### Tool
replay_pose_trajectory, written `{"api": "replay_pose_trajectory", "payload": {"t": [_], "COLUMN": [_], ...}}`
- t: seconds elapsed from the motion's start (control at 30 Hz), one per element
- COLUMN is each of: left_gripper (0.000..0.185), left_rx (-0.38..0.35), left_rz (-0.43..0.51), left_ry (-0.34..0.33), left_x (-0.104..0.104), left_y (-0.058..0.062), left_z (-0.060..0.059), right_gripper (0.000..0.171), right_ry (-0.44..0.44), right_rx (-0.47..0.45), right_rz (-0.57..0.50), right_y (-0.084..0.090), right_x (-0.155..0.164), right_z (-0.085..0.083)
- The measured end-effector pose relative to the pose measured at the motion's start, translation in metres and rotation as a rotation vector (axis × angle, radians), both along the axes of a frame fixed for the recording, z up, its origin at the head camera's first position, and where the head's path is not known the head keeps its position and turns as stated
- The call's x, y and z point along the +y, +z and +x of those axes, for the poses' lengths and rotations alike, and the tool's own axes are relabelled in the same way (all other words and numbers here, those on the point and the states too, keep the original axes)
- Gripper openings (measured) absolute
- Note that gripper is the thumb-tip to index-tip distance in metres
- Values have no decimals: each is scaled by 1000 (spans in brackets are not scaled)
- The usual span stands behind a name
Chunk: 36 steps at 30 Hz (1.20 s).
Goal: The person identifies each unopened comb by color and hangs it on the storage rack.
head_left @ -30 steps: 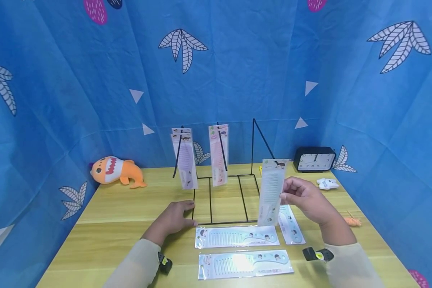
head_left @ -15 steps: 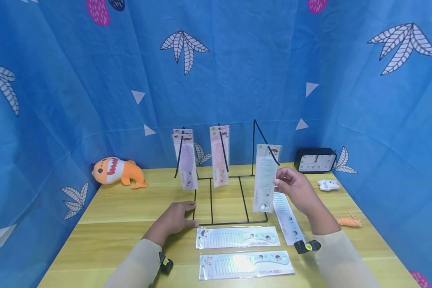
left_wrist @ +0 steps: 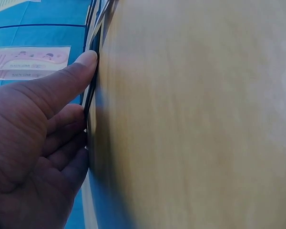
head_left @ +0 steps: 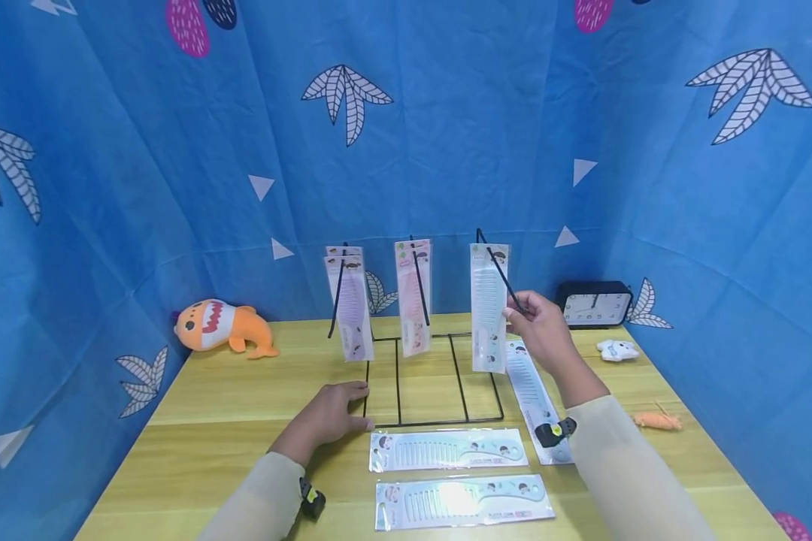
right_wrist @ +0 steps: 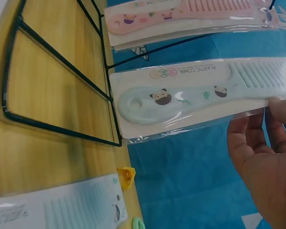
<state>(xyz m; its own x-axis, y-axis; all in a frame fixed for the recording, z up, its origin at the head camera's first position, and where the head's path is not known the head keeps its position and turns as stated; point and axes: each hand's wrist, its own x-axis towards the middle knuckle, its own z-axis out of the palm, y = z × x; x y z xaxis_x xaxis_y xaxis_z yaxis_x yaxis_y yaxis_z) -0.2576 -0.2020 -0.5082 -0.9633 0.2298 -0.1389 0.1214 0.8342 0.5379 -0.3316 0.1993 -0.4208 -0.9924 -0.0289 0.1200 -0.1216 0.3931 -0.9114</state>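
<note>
Two hands are at the rack [head_left: 433, 422]. The right hand [head_left: 540, 324] pinches the edge of a green comb [head_left: 489, 315], which hangs upright on the right hook [head_left: 506, 279]. The left hand [head_left: 329, 413], thumb and fingers apart, touches the rack's near left corner. Pink combs [head_left: 414, 300] hang in the middle, purple combs [head_left: 352, 308] at left. Three other packs [head_left: 449, 451] lie on the table [head_left: 230, 421].

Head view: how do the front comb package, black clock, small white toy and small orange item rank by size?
1. Front comb package, nearest the camera
2. Black clock
3. Small white toy and small orange item: too alike to rank
</note>
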Motion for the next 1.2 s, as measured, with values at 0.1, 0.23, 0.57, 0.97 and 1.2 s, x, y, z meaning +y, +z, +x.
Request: {"api": "replay_pose_trajectory", "payload": {"t": [0.1, 0.23, 0.57, 0.97, 1.2], "left_gripper": [70, 70, 72, 71, 70], "left_rx": [2, 2, 6, 4, 6], "left_rz": [-3, -4, -6, -10, -12], "left_ry": [0, -6, 0, -1, -4], "left_x": [0, 0, 0, 1, 0], "left_y": [0, -1, -1, -2, 0], "left_z": [-1, -1, 1, -1, -1], "right_gripper": [26, 27, 35, 34, 32], "right_ry": [-13, -19, 37, -2, 1], "right_rx": [-9, -4, 38, 22, 37], "right_rz": [-10, 6, 10, -34, -117], "right_y": [2, 2, 1, -1, -6], "right_x": [-4, -6, -9, -15, -16], "right_z": [-11, -22, -36, -50, -50]}}
